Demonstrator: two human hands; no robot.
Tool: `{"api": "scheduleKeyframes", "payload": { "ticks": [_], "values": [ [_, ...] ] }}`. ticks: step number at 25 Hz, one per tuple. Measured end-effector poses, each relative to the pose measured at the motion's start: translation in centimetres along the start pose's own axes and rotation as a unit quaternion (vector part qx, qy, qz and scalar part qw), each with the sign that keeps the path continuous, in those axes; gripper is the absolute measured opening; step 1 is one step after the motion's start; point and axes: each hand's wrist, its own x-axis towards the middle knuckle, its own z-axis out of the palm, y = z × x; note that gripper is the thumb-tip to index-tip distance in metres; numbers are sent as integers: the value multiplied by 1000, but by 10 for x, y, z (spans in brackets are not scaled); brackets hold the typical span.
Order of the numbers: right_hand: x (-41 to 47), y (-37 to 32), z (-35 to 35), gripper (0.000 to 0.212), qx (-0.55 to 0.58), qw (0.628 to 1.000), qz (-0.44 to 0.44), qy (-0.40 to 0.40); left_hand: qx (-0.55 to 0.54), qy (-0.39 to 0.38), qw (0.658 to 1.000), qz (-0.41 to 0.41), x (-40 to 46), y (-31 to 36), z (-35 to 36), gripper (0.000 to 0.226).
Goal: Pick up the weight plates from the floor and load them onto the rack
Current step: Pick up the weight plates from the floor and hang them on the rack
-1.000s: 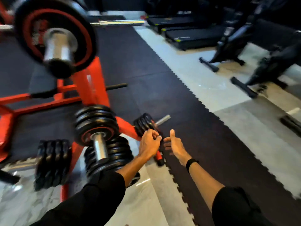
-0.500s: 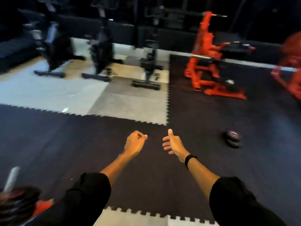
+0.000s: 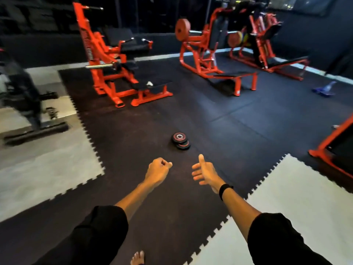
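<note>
Reaching forward over the dark rubber mat [image 3: 219,119], both arms are out in front, black sleeves pushed to the elbows. Left hand [image 3: 157,170] is curled into a loose fist, holding nothing. Right hand [image 3: 205,173] is open, thumb up, fingers [image 3: 196,172] loosely spread toward the left, also empty; black wristband [image 3: 225,190] on that wrist. Weight plates [image 3: 180,140], a small stack of black discs with red rings and a metal hub, lie flat on the mat near its middle, just beyond the two hands and apart from them, closer to the right one. Top plate sits offset from the lower one. Orange machine [image 3: 114,67] stands toward the mat's far left corner, a second orange machine [image 3: 208,54] with a round red plate toward the far edge. Light grey tiles [image 3: 305,197] interlock with the mat at the near right, more pale flooring on the left. Bare toes [image 3: 137,258] show at the bottom edge.
</note>
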Motion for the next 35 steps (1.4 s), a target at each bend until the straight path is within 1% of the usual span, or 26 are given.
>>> {"api": "scheduleKeyframes", "payload": {
  "ticks": [2, 4, 7, 9, 11, 15, 17, 19, 20, 23, 26, 28, 31, 35],
  "values": [
    [33, -15, 0, 72, 7, 1000, 12, 13, 11, -29, 999, 10, 45, 9, 2, 22],
    [56, -35, 1, 71, 13, 999, 27, 18, 13, -38, 999, 0, 86, 16, -2, 21],
    [102, -74, 3, 65, -6, 1000, 8, 19, 21, -58, 998, 15, 150, 42, -14, 25],
    [127, -88, 1, 60, 1, 999, 28, 36, 24, -60, 998, 10, 192, 47, -10, 26],
    [153, -94, -2, 58, 6, 998, 33, 49, 16, -59, 998, 1, 224, 55, -1, 25],
    [227, -95, -15, 64, 5, 998, 61, 18, 29, -93, 995, -21, 290, 61, 41, 24],
    [278, -95, -27, 66, 12, 998, 59, 11, 44, -110, 993, -27, 328, 70, 65, 24],
    [343, -100, -46, 67, 26, 998, 60, 13, 36, -103, 993, -33, 386, 89, 91, 24],
    [358, -104, -50, 67, 29, 998, 53, 12, 32, -104, 993, -40, 401, 95, 92, 26],
    [443, -123, -90, 66, 36, 998, 59, -6, 35, -74, 994, -67, 482, 129, 123, 31],
    [523, -157, -132, 65, 22, 998, 54, -15, 30, -80, 993, -82, 541, 175, 140, 31],
    [566, -183, -147, 61, 14, 998, 62, -13, 14, -66, 994, -84, 575, 187, 145, 29],
    [630, -215, -149, 57, -13, 998, 48, -39, -1, -42, 991, -127, 624, 190, 144, 29],
    [711, -237, -126, 56, -70, 992, 52, -94, -34, -10, 984, -175, 706, 173, 146, 29]
  ]
}}
